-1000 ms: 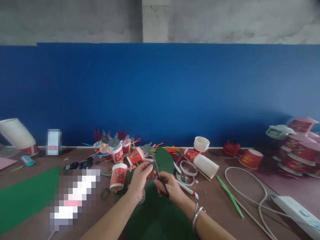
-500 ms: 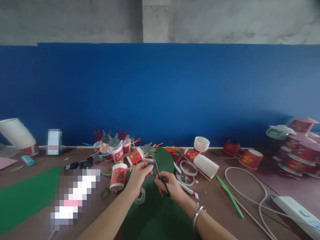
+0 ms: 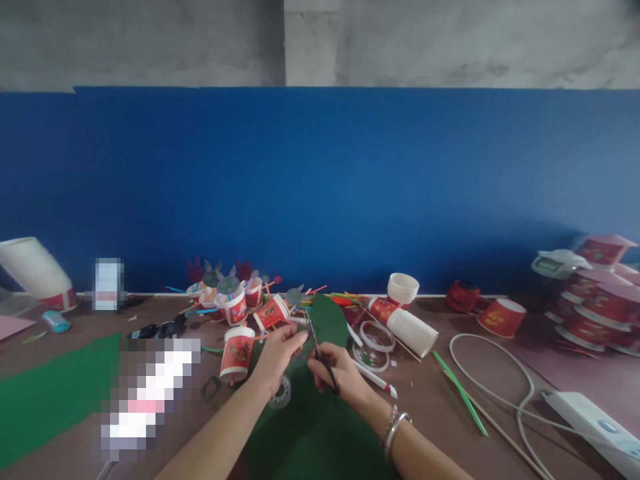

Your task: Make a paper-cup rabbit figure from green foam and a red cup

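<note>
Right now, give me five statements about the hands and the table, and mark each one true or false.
1. The right hand holds scissors. True.
2. The left hand lies flat and empty on the table. False: it is raised beside the blades, with its fingers pinched on the green paper.
3. The stack of cups to the right of the hands stands upright. False: it lies on its side.
4. A bracelet sits on the right wrist. True.
5. A white cable loops across the table on the right. True.
</note>
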`<state>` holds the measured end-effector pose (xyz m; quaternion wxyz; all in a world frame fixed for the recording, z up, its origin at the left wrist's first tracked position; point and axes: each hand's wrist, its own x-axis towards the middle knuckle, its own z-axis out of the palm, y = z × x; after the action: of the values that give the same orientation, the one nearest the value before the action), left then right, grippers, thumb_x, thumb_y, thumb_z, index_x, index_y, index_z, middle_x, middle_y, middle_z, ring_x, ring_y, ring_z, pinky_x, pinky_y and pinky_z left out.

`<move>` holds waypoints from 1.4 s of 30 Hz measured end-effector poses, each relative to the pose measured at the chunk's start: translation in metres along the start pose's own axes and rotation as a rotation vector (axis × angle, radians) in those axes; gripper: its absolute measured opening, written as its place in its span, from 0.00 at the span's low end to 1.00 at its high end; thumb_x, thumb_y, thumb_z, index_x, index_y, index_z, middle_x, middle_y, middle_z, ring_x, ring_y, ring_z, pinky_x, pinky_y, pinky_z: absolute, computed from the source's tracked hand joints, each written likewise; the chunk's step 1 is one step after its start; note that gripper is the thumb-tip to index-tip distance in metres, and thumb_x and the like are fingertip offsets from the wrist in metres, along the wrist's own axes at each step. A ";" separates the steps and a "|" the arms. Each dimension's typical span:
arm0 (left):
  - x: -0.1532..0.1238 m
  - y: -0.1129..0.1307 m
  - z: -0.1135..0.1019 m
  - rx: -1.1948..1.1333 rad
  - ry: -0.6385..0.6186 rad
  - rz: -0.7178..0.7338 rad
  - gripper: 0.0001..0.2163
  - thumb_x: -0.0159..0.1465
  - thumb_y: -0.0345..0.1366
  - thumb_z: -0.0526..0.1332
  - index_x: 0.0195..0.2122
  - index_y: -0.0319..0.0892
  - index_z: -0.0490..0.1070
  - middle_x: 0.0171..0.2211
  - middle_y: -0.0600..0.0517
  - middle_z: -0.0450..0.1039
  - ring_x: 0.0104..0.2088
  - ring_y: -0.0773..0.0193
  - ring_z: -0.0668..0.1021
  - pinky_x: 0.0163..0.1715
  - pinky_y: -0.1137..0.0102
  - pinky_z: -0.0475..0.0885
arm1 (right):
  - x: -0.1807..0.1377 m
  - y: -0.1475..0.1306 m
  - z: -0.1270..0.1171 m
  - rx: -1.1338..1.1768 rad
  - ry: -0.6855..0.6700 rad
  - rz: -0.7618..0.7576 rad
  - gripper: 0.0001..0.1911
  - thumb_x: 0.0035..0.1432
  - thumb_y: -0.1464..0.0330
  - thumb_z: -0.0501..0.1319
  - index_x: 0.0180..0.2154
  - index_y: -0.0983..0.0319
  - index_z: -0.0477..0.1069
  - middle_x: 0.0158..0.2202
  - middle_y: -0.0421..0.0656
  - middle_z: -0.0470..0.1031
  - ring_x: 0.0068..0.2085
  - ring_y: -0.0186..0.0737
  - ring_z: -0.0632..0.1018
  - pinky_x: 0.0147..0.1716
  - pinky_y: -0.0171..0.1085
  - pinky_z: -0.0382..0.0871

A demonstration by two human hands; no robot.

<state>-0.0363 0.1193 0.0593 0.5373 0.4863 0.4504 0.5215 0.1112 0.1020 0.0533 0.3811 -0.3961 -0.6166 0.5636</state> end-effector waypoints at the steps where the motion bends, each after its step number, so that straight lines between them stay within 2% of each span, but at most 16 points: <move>1: 0.000 0.000 0.000 0.000 -0.010 -0.004 0.14 0.53 0.41 0.62 0.18 0.41 0.61 0.15 0.60 0.58 0.20 0.71 0.61 0.23 0.74 0.54 | 0.000 0.000 0.000 0.002 0.001 -0.008 0.11 0.49 0.62 0.62 0.27 0.63 0.65 0.14 0.33 0.64 0.17 0.28 0.66 0.17 0.28 0.58; 15: 0.001 0.001 -0.002 -0.085 -0.006 -0.050 0.14 0.49 0.41 0.65 0.17 0.41 0.61 0.15 0.60 0.59 0.19 0.71 0.62 0.23 0.74 0.56 | -0.001 0.000 0.000 -0.046 0.002 -0.003 0.15 0.49 0.58 0.62 0.26 0.63 0.65 0.13 0.32 0.61 0.15 0.27 0.63 0.14 0.27 0.54; 20: 0.000 0.001 0.000 -0.090 0.008 -0.034 0.12 0.51 0.40 0.64 0.19 0.41 0.63 0.16 0.60 0.60 0.19 0.72 0.62 0.23 0.74 0.57 | -0.001 -0.001 0.000 -0.047 -0.004 -0.007 0.15 0.49 0.57 0.61 0.25 0.63 0.65 0.13 0.32 0.62 0.15 0.28 0.63 0.14 0.28 0.55; 27: -0.003 0.009 0.001 -0.080 -0.065 -0.108 0.10 0.51 0.40 0.64 0.24 0.39 0.67 0.20 0.54 0.71 0.21 0.70 0.70 0.24 0.75 0.61 | -0.002 -0.008 0.001 -0.019 -0.008 0.025 0.14 0.48 0.59 0.62 0.26 0.63 0.65 0.13 0.33 0.63 0.16 0.28 0.64 0.16 0.28 0.57; 35: -0.003 0.009 0.000 -0.084 -0.059 -0.097 0.10 0.51 0.39 0.64 0.21 0.39 0.66 0.18 0.56 0.67 0.19 0.72 0.67 0.23 0.76 0.61 | -0.001 0.000 -0.001 -0.051 -0.008 -0.004 0.13 0.50 0.60 0.61 0.25 0.63 0.64 0.13 0.32 0.61 0.15 0.27 0.63 0.15 0.27 0.54; 42: -0.003 0.011 0.001 -0.080 -0.036 -0.102 0.11 0.49 0.40 0.65 0.19 0.40 0.65 0.17 0.57 0.66 0.18 0.72 0.66 0.22 0.76 0.59 | -0.002 -0.005 0.000 -0.049 -0.006 0.017 0.14 0.48 0.58 0.62 0.25 0.62 0.65 0.12 0.32 0.62 0.15 0.28 0.63 0.14 0.28 0.54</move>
<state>-0.0372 0.1163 0.0698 0.5901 0.4502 0.4438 0.5021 0.1120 0.0998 0.0584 0.3648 -0.4089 -0.6280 0.5526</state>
